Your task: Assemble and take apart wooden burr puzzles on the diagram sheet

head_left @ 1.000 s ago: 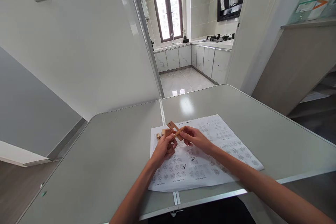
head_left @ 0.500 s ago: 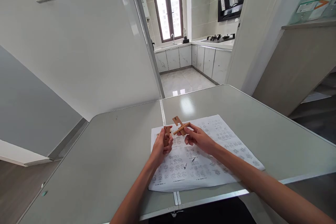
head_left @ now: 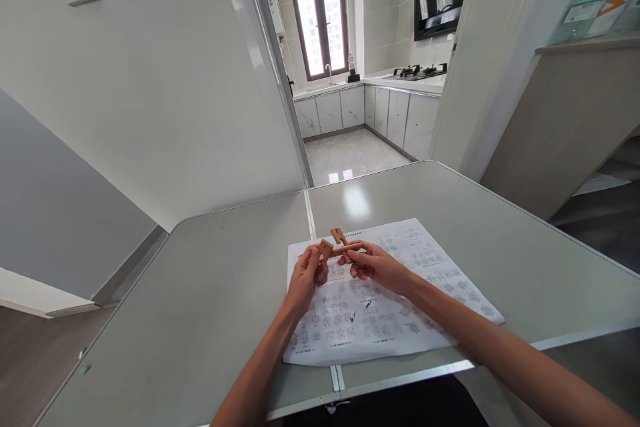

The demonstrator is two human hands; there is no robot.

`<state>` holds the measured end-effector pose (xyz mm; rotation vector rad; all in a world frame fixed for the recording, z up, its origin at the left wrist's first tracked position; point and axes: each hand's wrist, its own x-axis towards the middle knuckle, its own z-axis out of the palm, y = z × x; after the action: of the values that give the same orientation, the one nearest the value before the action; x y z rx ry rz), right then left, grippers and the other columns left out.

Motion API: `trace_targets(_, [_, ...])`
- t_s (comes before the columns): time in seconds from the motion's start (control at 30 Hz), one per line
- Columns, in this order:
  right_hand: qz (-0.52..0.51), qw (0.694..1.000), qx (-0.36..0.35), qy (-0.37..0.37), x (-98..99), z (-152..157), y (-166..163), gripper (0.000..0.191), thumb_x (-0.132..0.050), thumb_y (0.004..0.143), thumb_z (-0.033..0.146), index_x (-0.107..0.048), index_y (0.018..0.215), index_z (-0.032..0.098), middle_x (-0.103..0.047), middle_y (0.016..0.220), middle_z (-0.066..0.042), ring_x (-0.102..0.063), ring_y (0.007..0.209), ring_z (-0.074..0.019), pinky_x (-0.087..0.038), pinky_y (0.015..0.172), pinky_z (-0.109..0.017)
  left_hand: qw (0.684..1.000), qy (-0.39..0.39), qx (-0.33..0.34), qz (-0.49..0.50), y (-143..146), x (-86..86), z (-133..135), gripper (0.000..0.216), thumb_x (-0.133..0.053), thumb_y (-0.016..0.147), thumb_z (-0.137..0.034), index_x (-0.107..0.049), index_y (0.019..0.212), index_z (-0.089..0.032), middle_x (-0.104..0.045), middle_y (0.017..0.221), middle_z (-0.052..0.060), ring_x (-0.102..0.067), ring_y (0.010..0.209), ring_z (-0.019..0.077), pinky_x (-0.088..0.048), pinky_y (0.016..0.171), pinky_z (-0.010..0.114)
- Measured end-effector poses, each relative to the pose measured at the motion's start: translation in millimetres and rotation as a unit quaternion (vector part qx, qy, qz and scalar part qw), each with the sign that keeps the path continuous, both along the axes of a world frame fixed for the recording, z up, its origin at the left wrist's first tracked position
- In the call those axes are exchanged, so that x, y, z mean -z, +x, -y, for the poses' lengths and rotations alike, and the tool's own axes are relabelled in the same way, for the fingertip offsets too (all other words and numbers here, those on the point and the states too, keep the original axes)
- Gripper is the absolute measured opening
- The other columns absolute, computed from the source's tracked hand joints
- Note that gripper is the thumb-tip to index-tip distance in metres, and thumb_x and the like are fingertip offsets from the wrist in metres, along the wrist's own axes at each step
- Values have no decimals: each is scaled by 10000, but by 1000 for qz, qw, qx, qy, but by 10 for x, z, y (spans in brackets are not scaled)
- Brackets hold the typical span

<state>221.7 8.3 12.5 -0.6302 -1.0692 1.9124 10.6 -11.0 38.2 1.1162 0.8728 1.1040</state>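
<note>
My left hand (head_left: 309, 273) is closed on a small brown wooden puzzle piece (head_left: 325, 249) with a dark mark on its face. Pinched in my right hand (head_left: 373, 262) are two wooden puzzle pieces, a notched flat one (head_left: 338, 235) and a thin stick (head_left: 349, 249) lying across it. The stick's left end meets or nearly meets the left-hand piece; whether they are joined I cannot tell. Both hands hover over a white printed sheet (head_left: 390, 327) covered with small diagrams and a few black pen marks. My fingers hide part of each piece.
The sheet lies on a grey-green table (head_left: 225, 300) with a metal seam (head_left: 309, 213) running through it. A white wall (head_left: 200, 93) borders the far left edge. Beyond the table are a kitchen doorway and cabinets (head_left: 330, 113). Plastic bottles (head_left: 595, 13) stand on a ledge at right.
The left-hand piece has turned and tilted toward the right-hand pieces. The stick has swung to nearly level, and the gap between the two hands' pieces has closed.
</note>
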Motion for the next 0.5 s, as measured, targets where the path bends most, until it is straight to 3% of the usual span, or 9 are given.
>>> trace_targets(0.23, [-16, 998, -68, -8, 9, 40, -44, 364, -780, 896, 430, -671, 1134, 177, -734, 1023, -92, -615, 648, -97, -407, 539, -228, 998, 28, 46, -30, -15, 44, 7, 421, -504, 1004, -611, -496, 1063, -194, -330, 594, -98, -212, 486, 67, -154, 484, 210])
trace_targets(0.5, [-14, 998, -69, -2, 40, 4, -24, 364, -773, 897, 445, -647, 1114, 182, -723, 930, -56, -577, 579, -86, -393, 522, -234, 995, 61, 50, -57, 18, 40, 53, 421, -502, 987, -646, -385, 982, -241, -368, 632, -102, -274, 482, 70, -190, 493, 211])
